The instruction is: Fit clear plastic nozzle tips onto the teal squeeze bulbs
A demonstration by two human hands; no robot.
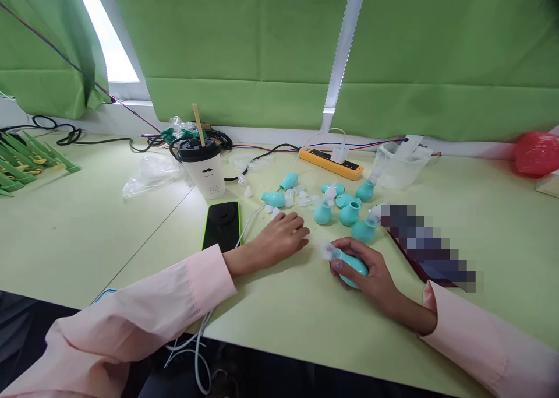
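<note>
My right hand (364, 270) is wrapped round a teal rubber bulb (351, 268), with a clear plastic tip (328, 251) sticking out to the left. My left hand (283, 238) is over the table with its fingers curled; a small whitish bit shows at the fingertips, too small to name. Beyond both hands lie several more teal bulbs, among them an open-necked one (350, 214), one with a clear piece on top (322, 213) and one on its side (273, 199). Small clear plastic pieces (307, 199) lie between them.
A white cup (205, 173) with a black lid and a phone (222, 226) are at the left. Behind the bulbs lies an orange power strip (331, 164). A pixelated phone-like object (423, 243) and a clear plastic container (400, 166) are at the right. A white cable crosses the table edge.
</note>
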